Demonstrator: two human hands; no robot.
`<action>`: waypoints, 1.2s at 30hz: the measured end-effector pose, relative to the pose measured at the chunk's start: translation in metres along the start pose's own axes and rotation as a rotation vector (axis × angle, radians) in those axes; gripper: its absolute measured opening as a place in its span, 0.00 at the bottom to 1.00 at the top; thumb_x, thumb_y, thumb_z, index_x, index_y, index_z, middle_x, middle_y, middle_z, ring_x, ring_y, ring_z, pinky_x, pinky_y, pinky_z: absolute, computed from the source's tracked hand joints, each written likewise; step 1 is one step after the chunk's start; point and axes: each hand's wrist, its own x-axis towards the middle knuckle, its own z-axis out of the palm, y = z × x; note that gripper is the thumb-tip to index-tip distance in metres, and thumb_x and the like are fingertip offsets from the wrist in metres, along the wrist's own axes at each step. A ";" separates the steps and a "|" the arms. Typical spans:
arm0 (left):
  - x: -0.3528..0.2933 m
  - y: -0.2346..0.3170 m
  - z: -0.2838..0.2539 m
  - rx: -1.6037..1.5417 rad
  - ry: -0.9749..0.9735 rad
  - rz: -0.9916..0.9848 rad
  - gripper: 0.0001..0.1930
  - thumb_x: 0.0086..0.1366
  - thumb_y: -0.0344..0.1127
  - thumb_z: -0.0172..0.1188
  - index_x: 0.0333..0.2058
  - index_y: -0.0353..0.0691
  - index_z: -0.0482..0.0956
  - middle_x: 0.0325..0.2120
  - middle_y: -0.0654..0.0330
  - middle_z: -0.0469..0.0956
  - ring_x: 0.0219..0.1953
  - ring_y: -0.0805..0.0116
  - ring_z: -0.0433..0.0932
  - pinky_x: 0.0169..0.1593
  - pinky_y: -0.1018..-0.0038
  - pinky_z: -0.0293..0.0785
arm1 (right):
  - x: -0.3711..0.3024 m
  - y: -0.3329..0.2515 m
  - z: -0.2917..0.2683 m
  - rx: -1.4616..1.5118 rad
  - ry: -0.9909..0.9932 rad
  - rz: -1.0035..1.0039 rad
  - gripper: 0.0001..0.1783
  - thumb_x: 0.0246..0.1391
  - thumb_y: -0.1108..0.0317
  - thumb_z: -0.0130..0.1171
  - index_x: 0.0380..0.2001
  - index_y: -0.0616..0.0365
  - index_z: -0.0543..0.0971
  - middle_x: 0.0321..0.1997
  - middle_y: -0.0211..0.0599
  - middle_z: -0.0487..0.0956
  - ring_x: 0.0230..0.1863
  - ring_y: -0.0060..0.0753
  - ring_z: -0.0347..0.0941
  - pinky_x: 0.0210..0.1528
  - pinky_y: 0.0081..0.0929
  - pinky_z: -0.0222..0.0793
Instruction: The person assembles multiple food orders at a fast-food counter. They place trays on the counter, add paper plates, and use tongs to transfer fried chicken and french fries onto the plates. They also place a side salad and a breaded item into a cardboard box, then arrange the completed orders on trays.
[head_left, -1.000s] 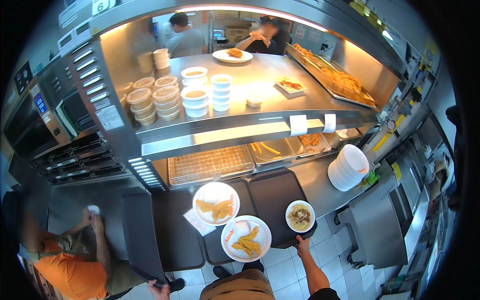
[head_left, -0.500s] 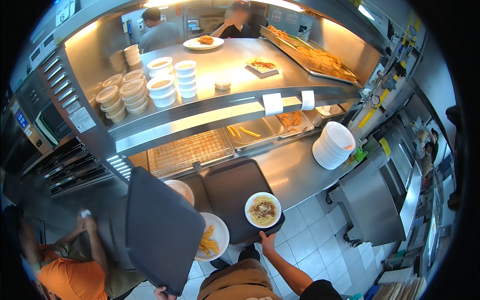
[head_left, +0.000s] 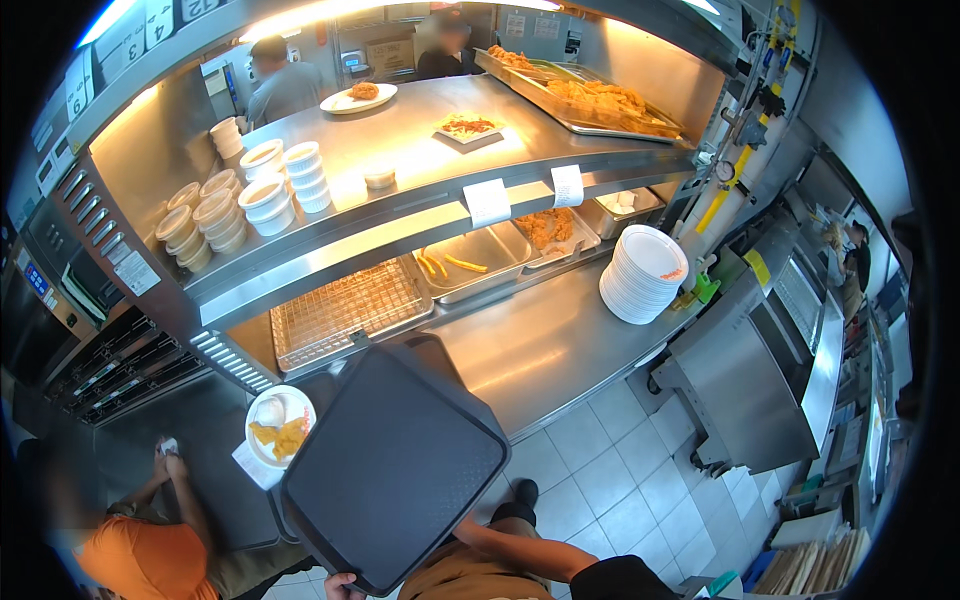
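Observation:
A large dark serving tray (head_left: pixel 400 450) is held tilted in front of me. My left hand (head_left: pixel 345 587) grips its lower edge, fingers wrapped around it. My right forearm reaches behind the tray's lower right side, and the hand is hidden there. Beyond the tray's left edge shows a white plate (head_left: pixel 311 405) with golden fried chicken (head_left: pixel 284 437) and a round white-wrapped item (head_left: pixel 270 411). A napkin (head_left: pixel 258 468) lies under that plate. Part of another dark tray (head_left: pixel 438 358) shows behind the held one. The bowl of spaghetti is out of sight now.
A steel counter (head_left: pixel 545 345) runs ahead with a stack of white plates (head_left: pixel 640 275). Above it, a heated shelf (head_left: pixel 400 135) carries lidded cups (head_left: pixel 268 205) and a pan of fried food (head_left: pixel 610 100). A co-worker in an orange shirt (head_left: pixel 150 560) stands at left.
The held tray has moved right, across where the bowl and my right hand showed. My right hand has gone behind it. The plate at left has come into fuller view.

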 end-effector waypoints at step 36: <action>0.183 -0.480 0.385 -0.301 0.174 -0.385 0.17 0.66 0.30 0.59 0.53 0.37 0.70 0.53 0.53 0.72 0.57 0.56 0.71 0.64 0.57 0.69 | -0.009 -0.133 -0.460 -0.140 0.209 -0.288 0.18 0.67 0.62 0.51 0.55 0.59 0.74 0.34 0.35 0.78 0.30 0.25 0.76 0.31 0.24 0.74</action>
